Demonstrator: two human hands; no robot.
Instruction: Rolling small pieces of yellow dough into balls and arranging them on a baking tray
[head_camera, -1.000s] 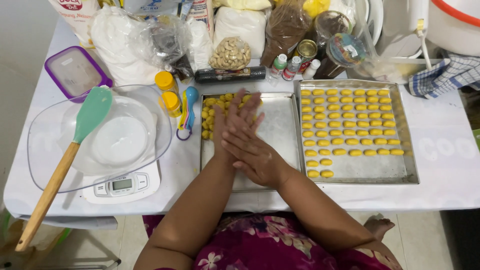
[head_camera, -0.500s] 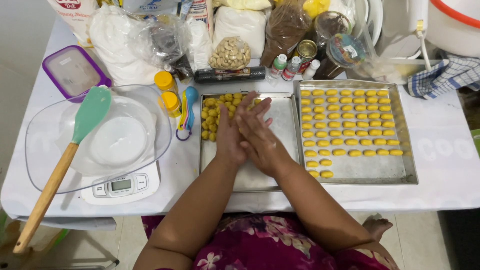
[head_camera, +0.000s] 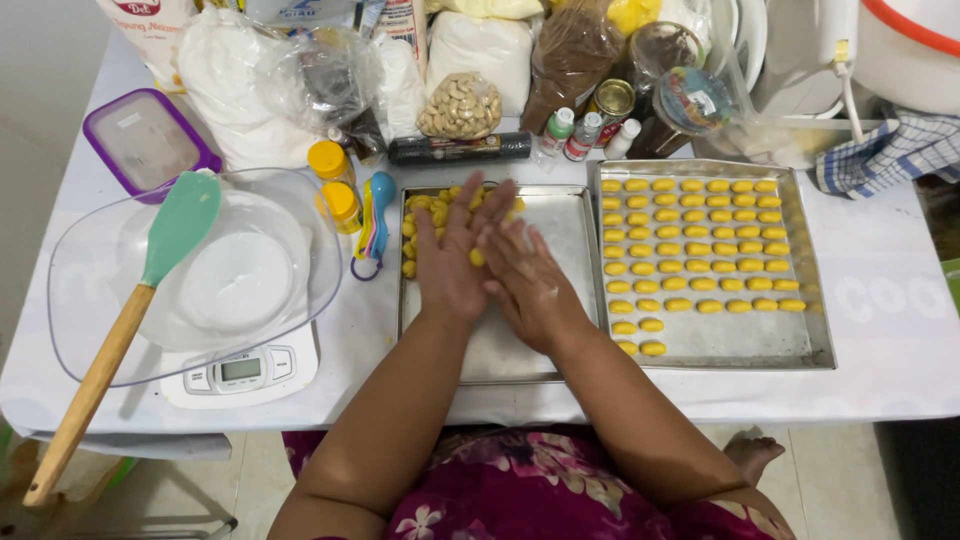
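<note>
**Here, a dough piece pressed between two palms over the near tray**

The left hand and the right hand meet palm to palm above the left tray, fingers stretched flat toward the far side. A small yellow dough piece shows at the seam between them, pressed from both sides. Beyond the fingertips, a loose heap of dough balls crowds the tray's far-left corner; the rest of that tray lies bare toward its near edge. Just to the right, touching or nearly so, the right tray holds neat rows of shaped pieces, with free floor only along its near strip. To the left, a clear bowl with a green spatula sits on a scale. Bags and jars wall off the far table edge.
</note>
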